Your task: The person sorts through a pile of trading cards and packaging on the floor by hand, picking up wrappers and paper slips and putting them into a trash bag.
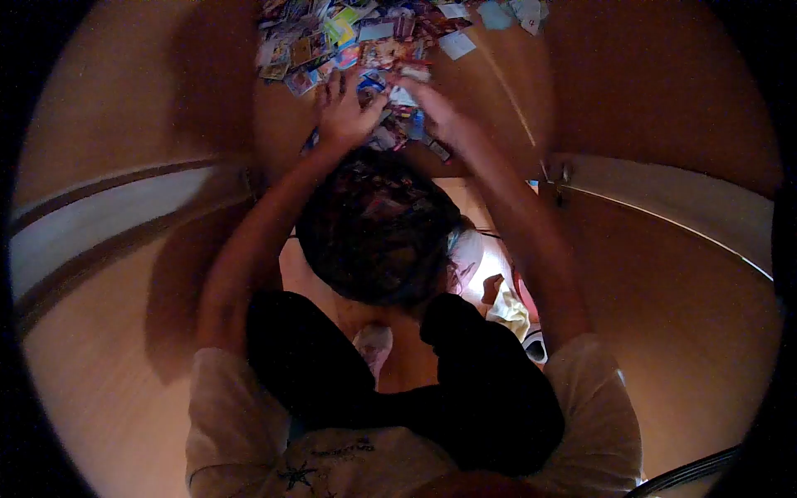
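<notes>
A heap of small, colourful cards and paper pieces [390,51] lies spread on the brown wooden surface ahead of me. My left hand [342,114] rests over the near edge of this heap, its fingers stretched out and the thumb apart. Just right of it, my right hand [433,106] reaches over the same pieces, its fingers smeared by motion. Blue and white scraps [403,98] show between the two hands. Below them sits a large, dark, rounded bundle [378,228] with a mottled surface; what it is made of is too dim to tell.
Brown wooden panels [664,108] stand on both sides, with a metal latch [561,173] on the right one. Near my knees, a pale yellowish cloth [508,311] lies by a bright patch of floor. A dark cable [689,473] runs at the lower right.
</notes>
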Tool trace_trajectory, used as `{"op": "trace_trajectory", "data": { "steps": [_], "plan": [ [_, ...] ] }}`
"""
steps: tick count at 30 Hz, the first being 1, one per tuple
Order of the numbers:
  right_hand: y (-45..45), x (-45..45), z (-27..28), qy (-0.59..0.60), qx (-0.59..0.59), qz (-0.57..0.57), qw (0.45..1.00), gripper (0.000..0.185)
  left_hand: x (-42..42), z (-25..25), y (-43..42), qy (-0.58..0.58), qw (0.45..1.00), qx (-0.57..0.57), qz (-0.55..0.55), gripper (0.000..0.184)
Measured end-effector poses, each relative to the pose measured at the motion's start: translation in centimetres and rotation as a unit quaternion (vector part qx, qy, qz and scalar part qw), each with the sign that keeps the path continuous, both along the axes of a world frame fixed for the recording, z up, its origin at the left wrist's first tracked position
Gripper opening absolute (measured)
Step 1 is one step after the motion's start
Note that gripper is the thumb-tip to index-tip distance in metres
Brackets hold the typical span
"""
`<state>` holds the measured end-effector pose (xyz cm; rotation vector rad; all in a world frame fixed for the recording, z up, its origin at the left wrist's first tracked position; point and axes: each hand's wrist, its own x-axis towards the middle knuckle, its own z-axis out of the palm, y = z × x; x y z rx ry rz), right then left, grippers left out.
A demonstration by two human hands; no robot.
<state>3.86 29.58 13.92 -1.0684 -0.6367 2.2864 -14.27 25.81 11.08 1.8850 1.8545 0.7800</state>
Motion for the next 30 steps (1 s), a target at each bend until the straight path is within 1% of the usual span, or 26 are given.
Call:
{"op": "trace_trajectory", "data": {
  "steps": [1, 2, 3, 5, 6, 8, 9, 10, 11, 12, 13, 14, 15, 16, 17, 18, 19, 20, 21, 22, 24, 25, 26, 27, 28, 30],
  "plan": [
    [-0.3, -1.1, 1.0, -0.047, 0.003, -0.024, 0.999, 0.033, 1.0, 0.6, -0.2, 0.058, 0.998, 0.014, -0.003, 0.073],
    [-0.6, -2.1, 2.0, -0.093, 0.005, -0.048, 0.994, 0.028, 1.5, 1.3, -0.1, 0.057, 0.998, 0.015, -0.003, 0.073],
    [0.3, -2.1, -1.2, -0.040, 0.058, -0.068, 0.995, 0.022, 2.0, 1.6, 0.0, 0.039, 0.999, 0.017, -0.013, 0.071],
    [0.1, -1.8, -1.4, -0.061, 0.083, -0.078, 0.992, 0.020, 1.8, 2.4, 0.0, 0.015, 0.999, 0.023, -0.040, 0.063],
    [-0.1, -1.8, -1.3, -0.082, 0.108, -0.088, 0.987, 0.017, 1.5, 2.3, -0.1, 0.014, 0.999, 0.023, -0.040, 0.063],
    [-0.7, -1.3, -1.4, -0.087, 0.104, -0.089, 0.987, 0.018, 0.7, 1.6, -0.4, -0.061, 0.994, 0.022, -0.085, 0.054],
    [-1.3, -1.2, -1.4, -0.090, 0.096, -0.085, 0.988, 0.019, 0.1, 1.6, -0.9, -0.060, 0.995, 0.020, -0.080, 0.054],
    [-2.1, -1.2, -1.0, -0.089, 0.094, -0.081, 0.988, 0.019, -0.8, 1.8, -1.1, -0.125, 0.987, 0.055, -0.087, 0.049],
    [-2.9, -1.0, -0.5, -0.084, 0.063, -0.095, 0.990, 0.021, -1.6, 1.9, -1.4, -0.189, 0.973, 0.089, -0.092, 0.045],
    [-3.6, -0.6, -0.6, -0.080, 0.033, -0.109, 0.990, 0.024, -2.6, 1.0, -1.3, -0.188, 0.974, 0.088, -0.087, 0.045],
    [-4.0, 0.0, -1.1, -0.080, 0.031, -0.104, 0.991, 0.024, -3.6, 0.4, -0.9, -0.273, 0.955, 0.100, -0.059, 0.041],
    [-4.3, 0.7, -1.4, -0.098, 0.063, -0.126, 0.985, 0.027, -4.5, -0.1, -0.9, -0.356, 0.927, 0.112, -0.032, 0.038],
    [-4.6, 1.6, -1.6, -0.116, 0.095, -0.148, 0.978, 0.032, -4.1, 5.1, -3.0, -0.344, 0.937, 0.054, 0.016, 0.037],
    [-5.2, 2.8, -1.6, -0.115, 0.093, -0.146, 0.978, 0.032, -4.6, 4.3, -3.0, -0.343, 0.938, 0.053, 0.018, 0.037],
    [-6.0, 4.0, -1.6, -0.196, 0.234, -0.151, 0.940, 0.034, -5.0, 3.4, -2.5, -0.364, 0.926, 0.101, 0.006, 0.033],
    [-6.5, 4.6, -1.0, -0.232, 0.302, -0.148, 0.913, 0.035, -5.3, 2.8, -2.4, -0.384, 0.911, 0.148, -0.007, 0.029],
    [-7.1, 4.9, -0.1, -0.270, 0.367, -0.149, 0.878, 0.037, -5.7, 3.1, -2.8, -0.383, 0.912, 0.147, -0.004, 0.029],
    [-6.9, 5.3, 1.0, -0.228, 0.272, -0.229, 0.906, 0.034, -6.1, 3.3, -3.1, -0.336, 0.931, 0.141, -0.025, 0.026],
    [-7.1, 5.2, 2.3, -0.185, 0.169, -0.303, 0.919, 0.034, -6.5, 3.2, -3.7, -0.288, 0.947, 0.131, -0.044, 0.023],
    [-7.7, 4.8, 3.6, -0.186, 0.166, -0.300, 0.921, 0.034, -7.2, 2.3, -3.9, -0.289, 0.948, 0.128, -0.041, 0.023],
    [-8.8, 4.2, 5.1, -0.190, 0.200, -0.349, 0.896, 0.033, -9.1, 0.6, -4.3, -0.161, 0.979, 0.008, -0.126, 0.026],
    [-8.9, 4.3, 4.8, -0.159, 0.185, -0.362, 0.900, 0.037, -9.6, 0.9, -4.6, -0.162, 0.979, 0.004, -0.123, 0.026],
    [-9.6, 4.5, 4.2, -0.160, 0.181, -0.359, 0.901, 0.037, -10.4, 1.4, -4.6, -0.070, 0.972, -0.059, -0.217, 0.031],
    [-10.8, 4.6, 4.1, -0.185, 0.209, -0.317, 0.906, 0.036, -10.8, 1.8, -4.6, 0.022, 0.944, -0.120, -0.307, 0.036],
    [-12.3, 3.9, 4.4, -0.194, 0.228, -0.290, 0.909, 0.035, -11.0, 2.1, -4.9, 0.020, 0.944, -0.124, -0.305, 0.036],
    [-15.3, 2.6, 5.1, -0.210, 0.267, -0.239, 0.910, 0.033, -11.0, 3.0, -5.4, 0.151, 0.950, -0.123, -0.246, 0.035]
  ]
}}
